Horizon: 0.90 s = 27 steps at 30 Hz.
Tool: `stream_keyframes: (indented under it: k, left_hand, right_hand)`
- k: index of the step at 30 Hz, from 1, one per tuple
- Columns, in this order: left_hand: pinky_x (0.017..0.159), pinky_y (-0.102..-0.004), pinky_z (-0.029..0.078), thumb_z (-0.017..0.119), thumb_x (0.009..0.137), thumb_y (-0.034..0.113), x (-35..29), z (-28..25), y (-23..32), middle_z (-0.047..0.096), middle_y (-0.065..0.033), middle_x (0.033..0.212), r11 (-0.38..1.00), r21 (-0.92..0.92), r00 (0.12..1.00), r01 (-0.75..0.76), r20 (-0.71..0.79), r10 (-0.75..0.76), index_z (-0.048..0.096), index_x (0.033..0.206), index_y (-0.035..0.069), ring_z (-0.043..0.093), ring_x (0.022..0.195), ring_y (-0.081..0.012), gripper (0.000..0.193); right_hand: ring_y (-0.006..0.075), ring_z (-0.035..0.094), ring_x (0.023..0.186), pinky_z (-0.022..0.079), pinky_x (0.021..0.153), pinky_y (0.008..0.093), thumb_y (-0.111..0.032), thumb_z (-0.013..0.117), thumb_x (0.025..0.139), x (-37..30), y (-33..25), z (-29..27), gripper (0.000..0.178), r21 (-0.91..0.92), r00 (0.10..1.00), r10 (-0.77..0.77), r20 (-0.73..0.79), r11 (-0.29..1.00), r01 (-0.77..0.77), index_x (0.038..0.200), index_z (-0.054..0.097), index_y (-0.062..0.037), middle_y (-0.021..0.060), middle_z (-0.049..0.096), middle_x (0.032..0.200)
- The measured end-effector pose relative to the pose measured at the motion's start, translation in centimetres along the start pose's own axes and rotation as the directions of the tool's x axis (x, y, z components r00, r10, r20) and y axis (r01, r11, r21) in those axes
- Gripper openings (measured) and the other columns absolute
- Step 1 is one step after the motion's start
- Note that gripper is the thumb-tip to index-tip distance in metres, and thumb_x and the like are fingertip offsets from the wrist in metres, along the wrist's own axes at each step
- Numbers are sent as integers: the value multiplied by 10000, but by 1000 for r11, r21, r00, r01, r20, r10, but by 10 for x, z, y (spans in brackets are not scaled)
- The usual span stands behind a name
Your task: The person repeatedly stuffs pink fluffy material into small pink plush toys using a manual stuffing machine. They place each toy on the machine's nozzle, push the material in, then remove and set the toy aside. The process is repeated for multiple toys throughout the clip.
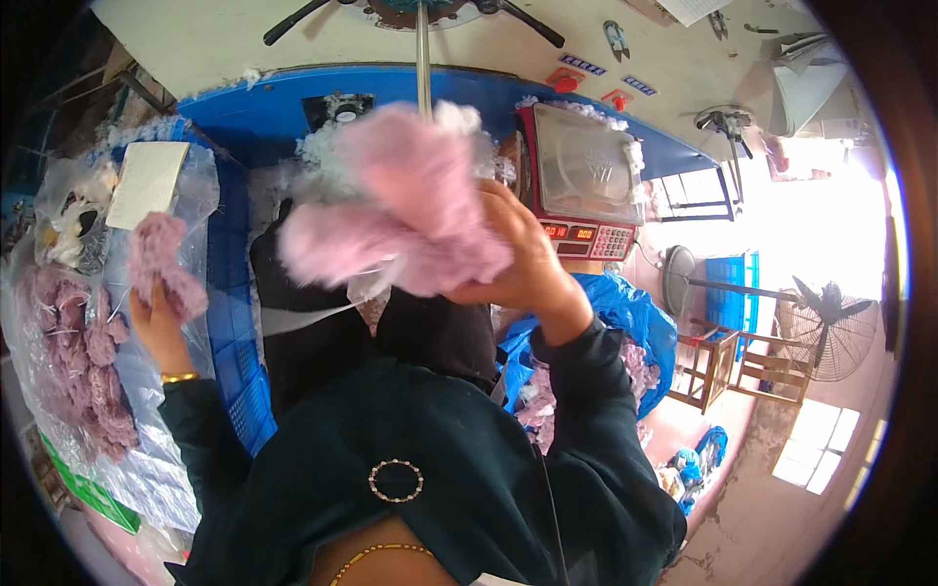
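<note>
My right hand (pixel 532 256) grips a large, fluffy pink plush piece (pixel 415 190) with several lobes, held up over my lap and smeared by motion. A whitish strip shows beneath it, partly hidden. On the left, my left hand (pixel 162 330) has its fingers closed on a smaller pink plush piece (pixel 159 256), over a plastic-covered surface (pixel 161 410). Beside that hand lies a pile of similar mauve-pink plush pieces (pixel 73 332). White stuffing (pixel 322 146) shows behind the raised plush, at the metal pole (pixel 423 59).
A red digital scale (pixel 576 234) with a clear tray (pixel 586 161) stands to the right of the pole. Below it sits a blue bag (pixel 625 303) of pink plush. A blue crate (pixel 234 332) is at my left. Wooden stools (pixel 718 366) and a fan (pixel 829 322) stand farther right.
</note>
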<state>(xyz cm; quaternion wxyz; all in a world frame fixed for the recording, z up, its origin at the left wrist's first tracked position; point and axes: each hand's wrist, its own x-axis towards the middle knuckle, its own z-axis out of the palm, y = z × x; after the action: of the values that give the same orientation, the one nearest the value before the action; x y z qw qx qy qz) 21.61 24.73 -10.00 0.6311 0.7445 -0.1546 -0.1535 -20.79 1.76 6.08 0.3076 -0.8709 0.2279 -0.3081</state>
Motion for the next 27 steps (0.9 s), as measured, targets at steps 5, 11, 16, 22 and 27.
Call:
stream_keyframes:
  k: [5, 11, 16, 22, 27]
  left_hand:
    - [797, -239, 464, 601, 905, 104, -21, 61, 36, 593, -47, 1073, 994, -104, 970, -23, 239, 47, 564, 1124, -23, 561, 917, -112, 256]
    - [848, -244, 451, 596, 904, 82, -75, 88, 80, 608, -65, 1090, 980, -165, 907, 107, 420, -28, 559, 1182, -9, 566, 981, -119, 295]
    - [870, -261, 455, 610, 890, 76, -93, 110, 99, 624, -67, 1093, 938, -162, 722, 305, 682, -117, 556, 1170, -12, 587, 999, -135, 298]
    - [924, -269, 426, 605, 870, 18, -98, 110, 104, 608, -64, 1133, 912, -201, 594, 357, 802, -56, 543, 1206, -11, 563, 1036, -139, 343]
    - [935, -278, 417, 624, 853, 18, -110, 130, 120, 591, -62, 1160, 949, -188, 457, 252, 888, 54, 535, 1218, -14, 543, 1063, -137, 377]
  right_hand:
    - [376, 549, 998, 493, 806, 433, -247, 816, 584, 76, 62, 46, 711, -410, 883, -150, -446, 911, -53, 1185, 494, -44, 166, 511, 1145]
    - [380, 560, 983, 498, 790, 430, -278, 835, 558, 57, 49, 54, 753, -333, 912, -54, -408, 938, -93, 1191, 503, -42, 183, 508, 1143]
    - [393, 529, 1019, 470, 863, 435, -209, 800, 581, 37, 32, 37, 661, -273, 940, -7, -341, 958, -91, 1150, 520, -21, 195, 513, 1149]
    - [317, 527, 1136, 432, 967, 398, -195, 766, 662, -65, 29, -51, 672, -626, 834, 498, 236, 734, -262, 1263, 502, -51, 175, 545, 1224]
    - [273, 531, 1135, 436, 959, 354, -190, 722, 735, -100, 30, -63, 521, -627, 741, 533, 408, 754, -197, 1225, 573, -92, 134, 582, 1195]
